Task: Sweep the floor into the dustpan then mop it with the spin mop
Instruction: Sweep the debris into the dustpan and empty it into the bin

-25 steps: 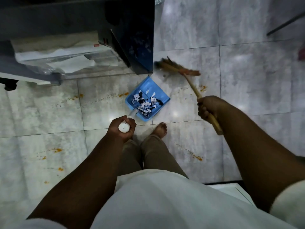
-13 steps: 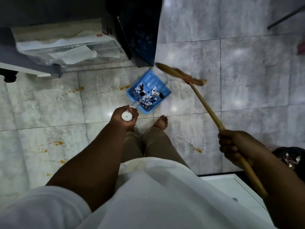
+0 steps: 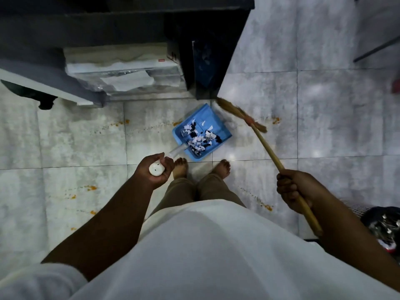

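Note:
A blue dustpan [image 3: 205, 116] sits on the pale tiled floor [image 3: 324, 118] just ahead of my bare feet, holding several black and white paper scraps [image 3: 200, 138]. My left hand [image 3: 157, 171] grips the white top of its long handle [image 3: 176, 151]. My right hand [image 3: 295, 190] grips the wooden stick of a broom [image 3: 268, 150]. The broom's brown bristle head [image 3: 234, 111] lies off the dustpan's far right corner, its tip by the dark cabinet's corner.
A dark cabinet [image 3: 207, 61] stands right behind the dustpan. To its left lies a low shelf with plastic-wrapped packages [image 3: 123, 72]. Orange stains [image 3: 276, 120] dot the tiles. A dark bin with rubbish [image 3: 383, 228] sits at the right edge.
My right hand has drawn back along the broom stick toward my body and the broom head has slid a little left. My second foot has come into view. The dustpan stays put.

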`<state>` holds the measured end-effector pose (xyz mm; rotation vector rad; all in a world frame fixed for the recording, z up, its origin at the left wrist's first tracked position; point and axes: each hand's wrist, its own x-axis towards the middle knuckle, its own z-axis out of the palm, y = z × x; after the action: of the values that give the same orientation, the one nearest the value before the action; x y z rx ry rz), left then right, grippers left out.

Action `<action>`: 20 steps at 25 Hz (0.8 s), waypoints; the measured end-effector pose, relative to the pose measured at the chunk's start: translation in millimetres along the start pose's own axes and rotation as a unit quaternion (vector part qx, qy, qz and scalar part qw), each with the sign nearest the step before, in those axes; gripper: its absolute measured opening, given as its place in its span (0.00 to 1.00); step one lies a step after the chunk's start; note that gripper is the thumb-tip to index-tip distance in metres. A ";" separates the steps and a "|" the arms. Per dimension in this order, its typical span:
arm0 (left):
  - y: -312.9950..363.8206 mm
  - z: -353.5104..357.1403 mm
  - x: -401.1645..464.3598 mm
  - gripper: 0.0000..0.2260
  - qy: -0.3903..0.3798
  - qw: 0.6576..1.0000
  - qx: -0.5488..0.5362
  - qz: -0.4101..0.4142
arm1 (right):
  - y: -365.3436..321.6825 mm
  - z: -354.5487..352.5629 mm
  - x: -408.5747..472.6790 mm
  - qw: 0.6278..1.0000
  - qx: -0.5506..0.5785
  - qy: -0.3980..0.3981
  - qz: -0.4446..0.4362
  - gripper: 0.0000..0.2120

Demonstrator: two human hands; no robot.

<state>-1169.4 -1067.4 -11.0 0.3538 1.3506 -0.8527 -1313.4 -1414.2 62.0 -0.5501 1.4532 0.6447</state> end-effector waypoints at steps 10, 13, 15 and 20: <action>63.0 -76.9 -56.3 0.07 -0.047 0.998 -0.048 0.003 | 31.9 91.3 -8.4 0.997 -0.071 -0.023 0.021 0.15; 80.5 -107.2 -76.5 0.11 -0.051 0.996 -0.072 0.016 | 41.3 124.5 -12.7 0.993 -0.112 -0.039 0.013 0.14; 87.3 -129.6 -87.6 0.15 -0.052 0.993 -0.099 0.026 | 44.5 144.3 -12.8 0.989 -0.140 -0.048 0.014 0.14; 72.2 -170.3 -102.5 0.21 -0.080 0.980 -0.168 0.066 | 28.4 184.4 -7.7 0.968 -0.236 -0.071 0.038 0.16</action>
<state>-1236.4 -871.0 30.0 0.1062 1.2776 -0.5184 -1200.7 -1266.5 80.5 -0.8007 1.1892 1.0835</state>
